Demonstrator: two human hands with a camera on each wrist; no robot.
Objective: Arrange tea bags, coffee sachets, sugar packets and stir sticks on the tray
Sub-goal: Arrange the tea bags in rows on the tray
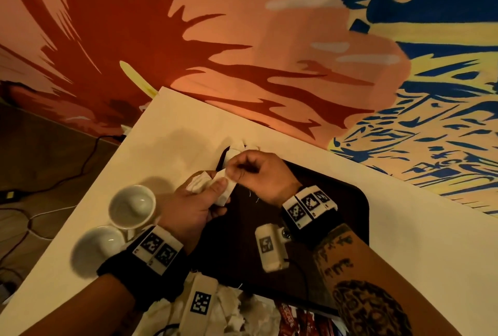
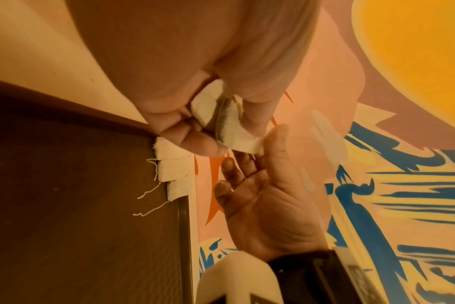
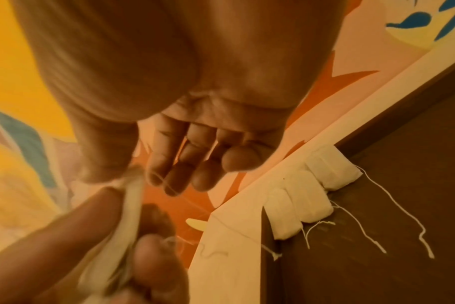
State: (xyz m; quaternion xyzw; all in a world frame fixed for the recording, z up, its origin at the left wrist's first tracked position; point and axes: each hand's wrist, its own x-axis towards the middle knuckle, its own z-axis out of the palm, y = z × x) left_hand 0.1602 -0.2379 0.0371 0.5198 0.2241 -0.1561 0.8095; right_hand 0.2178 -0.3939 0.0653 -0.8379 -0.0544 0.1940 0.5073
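At far left on the table (image 1: 420,230), two white cups (image 1: 132,205) sit side by side. Just right of them the left hand (image 1: 192,209) grips a bunch of tea bags (image 1: 198,184). Right hand (image 1: 258,175), above the dark tray (image 1: 347,201), pinches one tea bag (image 2: 238,135) at its end between thumb and forefinger, other fingers loose. Three tea bags (image 3: 312,197) lie in a row at the tray's far corner, strings trailing. Near edge: red sachets (image 1: 299,318), partly hidden.

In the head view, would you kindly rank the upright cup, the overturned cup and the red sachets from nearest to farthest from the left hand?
From the left hand:
1. Upright cup, just to its left on the table.
2. Overturned cup, nearer the viewer on the left.
3. Red sachets, by the bottom edge, to the right.
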